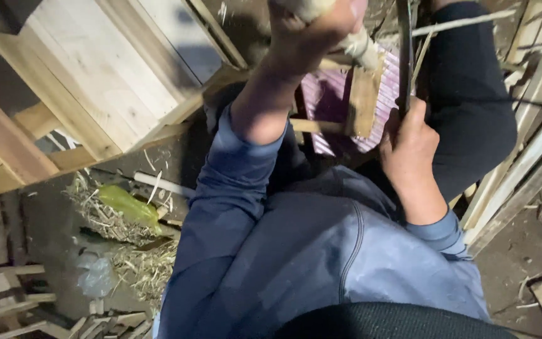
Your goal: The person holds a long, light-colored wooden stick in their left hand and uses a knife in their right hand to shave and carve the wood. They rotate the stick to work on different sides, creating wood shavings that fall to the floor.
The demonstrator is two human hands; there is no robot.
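Observation:
My left hand (312, 28) is raised at the top centre, fingers closed around a pale, peeled stick (360, 49) whose end pokes out to the right of the fist. My right hand (409, 147) sits lower and to the right, closed around a thin dark blade or rod (404, 56) that stands upright and runs off the top edge. Between the hands a short wooden block (364, 100) stands on a purple ribbed sheet (327, 100). Blue sleeves cover both arms, and blue trousers fill the lower middle.
A pale plank crate (108, 69) leans at the upper left. Straw with a green plastic piece (130, 206) lies on the dirt floor at left. Wooden slats (522, 169) are stacked along the right, and scrap sticks (14, 311) lie at the lower left.

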